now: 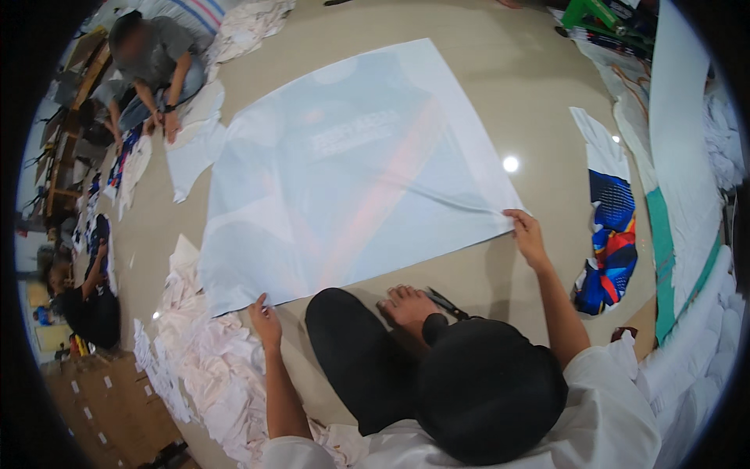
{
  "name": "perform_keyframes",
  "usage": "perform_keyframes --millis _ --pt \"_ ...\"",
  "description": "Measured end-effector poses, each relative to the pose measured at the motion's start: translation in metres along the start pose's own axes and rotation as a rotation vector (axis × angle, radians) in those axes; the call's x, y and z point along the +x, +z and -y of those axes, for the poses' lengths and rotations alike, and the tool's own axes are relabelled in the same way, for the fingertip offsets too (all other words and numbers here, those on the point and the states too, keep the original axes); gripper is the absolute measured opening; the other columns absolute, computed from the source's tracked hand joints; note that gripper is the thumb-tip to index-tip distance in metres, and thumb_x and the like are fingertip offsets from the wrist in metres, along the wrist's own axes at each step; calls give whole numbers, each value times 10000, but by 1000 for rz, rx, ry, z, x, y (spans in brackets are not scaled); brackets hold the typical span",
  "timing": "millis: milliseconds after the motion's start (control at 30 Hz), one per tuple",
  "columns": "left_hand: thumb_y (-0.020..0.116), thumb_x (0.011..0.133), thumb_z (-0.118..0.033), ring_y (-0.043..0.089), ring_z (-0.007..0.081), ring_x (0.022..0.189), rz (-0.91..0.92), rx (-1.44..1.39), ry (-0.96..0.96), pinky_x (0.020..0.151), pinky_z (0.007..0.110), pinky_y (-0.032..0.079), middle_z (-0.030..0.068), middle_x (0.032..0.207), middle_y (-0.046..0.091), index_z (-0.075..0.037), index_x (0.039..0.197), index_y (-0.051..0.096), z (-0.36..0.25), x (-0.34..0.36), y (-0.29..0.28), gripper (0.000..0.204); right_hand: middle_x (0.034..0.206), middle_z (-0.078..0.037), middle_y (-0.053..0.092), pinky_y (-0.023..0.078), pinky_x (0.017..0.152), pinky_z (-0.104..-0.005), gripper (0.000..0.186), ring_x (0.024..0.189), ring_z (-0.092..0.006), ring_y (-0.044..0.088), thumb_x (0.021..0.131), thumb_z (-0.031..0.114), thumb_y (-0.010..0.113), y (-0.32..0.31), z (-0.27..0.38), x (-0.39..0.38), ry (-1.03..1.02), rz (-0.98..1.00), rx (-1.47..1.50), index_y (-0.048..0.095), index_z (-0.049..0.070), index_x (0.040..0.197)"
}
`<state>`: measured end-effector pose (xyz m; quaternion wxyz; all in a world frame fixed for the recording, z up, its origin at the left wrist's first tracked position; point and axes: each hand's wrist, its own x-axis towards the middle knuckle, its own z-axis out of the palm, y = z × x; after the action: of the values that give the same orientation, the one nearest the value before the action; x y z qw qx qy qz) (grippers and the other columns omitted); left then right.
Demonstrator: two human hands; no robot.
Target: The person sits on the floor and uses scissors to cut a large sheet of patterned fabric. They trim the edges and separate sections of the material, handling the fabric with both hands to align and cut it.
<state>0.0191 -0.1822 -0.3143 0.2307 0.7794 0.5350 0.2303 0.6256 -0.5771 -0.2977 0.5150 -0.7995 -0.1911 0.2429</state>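
A large pale sheet of fabric (344, 187) lies spread on the floor ahead of me, with a faint orange band and blurred lettering showing through it. Its near right corner is pinched in my right hand (527, 236), and small folds run from that grip across the cloth. At the near left corner, the fingers of my left hand (266, 319) are closed on the edge. Dark-handled scissors (447, 303) rest on the floor beside my bare foot, between my two hands and nearer to me than the sheet.
Pale fabric scraps (207, 344) are heaped to my left. On the right lie a colourful patterned cloth piece (613, 242) and a long white length of material (687, 141). A person (156, 62) bends over a white cut piece (195, 144) at far left; others work behind.
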Motion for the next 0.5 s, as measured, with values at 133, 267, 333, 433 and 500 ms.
perform_keyframes --millis 133,267,333,433,500 --pt "617 953 64 618 321 996 -13 199 108 855 419 530 162 1113 590 -11 1298 691 -13 -5 -30 361 981 -162 692 557 729 -358 440 777 -207 652 909 -45 636 -4 24 -14 -97 118 -328 705 39 1336" --pt "647 931 69 612 362 986 -6 263 113 879 448 513 177 1078 594 -29 1214 739 -12 -2 -53 313 1045 -231 685 562 779 -405 445 821 -316 674 857 -61 655 -16 28 -8 -261 41 -499 745 48 1280" --pt "645 939 60 617 363 988 -5 209 110 888 448 512 169 1054 601 -32 1176 751 -23 -8 -52 275 1045 -220 677 563 780 -393 410 831 -311 681 866 -67 666 -29 19 -10 -260 17 -487 766 53 1245" --pt "637 954 49 624 360 1013 -9 204 133 893 444 513 168 1072 596 -37 1148 747 -25 -15 -61 239 1040 -171 669 563 766 -349 349 845 -258 690 903 -76 684 -42 6 -19 -275 5 -495 790 59 1207" --pt "624 964 49 629 356 1049 -28 196 162 895 436 515 177 1145 587 -32 1142 731 -23 -20 -67 223 1044 -161 668 562 768 -352 338 852 -269 694 909 -72 692 -48 -1 -31 -274 -3 -483 792 62 1203"
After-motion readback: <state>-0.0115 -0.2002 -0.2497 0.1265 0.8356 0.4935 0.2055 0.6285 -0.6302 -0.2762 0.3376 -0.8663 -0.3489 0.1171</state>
